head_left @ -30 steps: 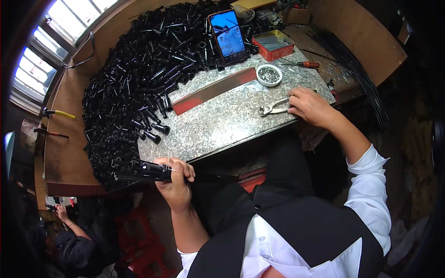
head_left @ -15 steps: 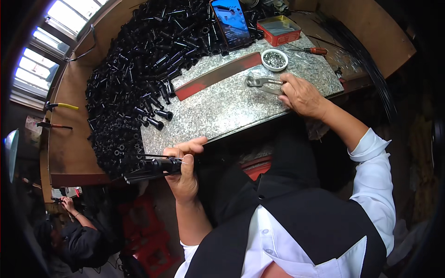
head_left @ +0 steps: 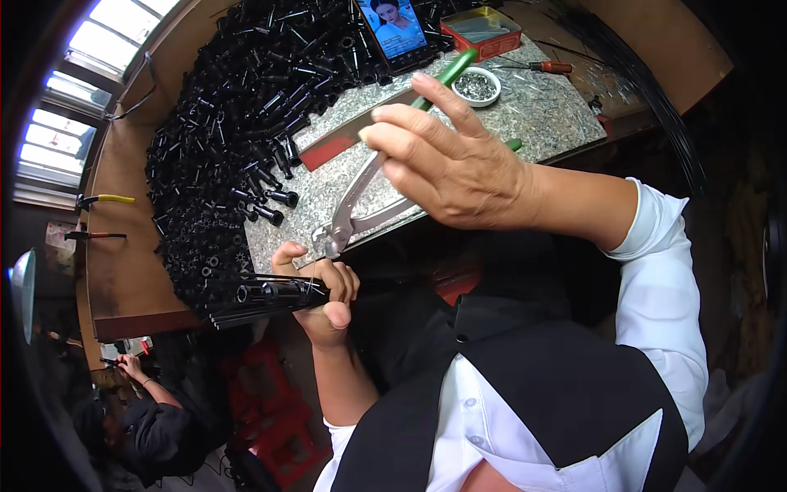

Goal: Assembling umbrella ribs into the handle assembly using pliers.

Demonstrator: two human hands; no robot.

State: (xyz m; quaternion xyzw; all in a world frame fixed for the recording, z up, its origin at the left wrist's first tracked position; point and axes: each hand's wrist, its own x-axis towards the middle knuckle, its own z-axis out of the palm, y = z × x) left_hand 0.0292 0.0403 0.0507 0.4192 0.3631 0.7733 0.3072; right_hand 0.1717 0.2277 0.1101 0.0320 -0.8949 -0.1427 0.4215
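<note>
My right hand [head_left: 447,168] grips green-handled pincers [head_left: 352,197], their arms spread and jaws just above my left fingers. My left hand [head_left: 324,287] is closed on a black tubular part [head_left: 283,291] with a bundle of thin black rods [head_left: 238,316] along it. Fine bright wires stick up where the part meets my fingers; their exact number is unclear. The left index finger is raised and the thumb stands a little off the part. Part of the pincers' handles is hidden behind my right hand.
A large heap of black tubular parts [head_left: 221,139] covers the table's left and back. Around the speckled board [head_left: 549,123] are a red-and-grey strip [head_left: 328,148], white bowl of small metal bits [head_left: 497,92], red tin [head_left: 500,43], phone [head_left: 402,57], screwdriver [head_left: 551,67] and long black rods [head_left: 664,115].
My right hand has lifted the pincers off the board and brought them left and nearer, over my left hand. My left thumb has come away from the part. The phone's picture has changed.
</note>
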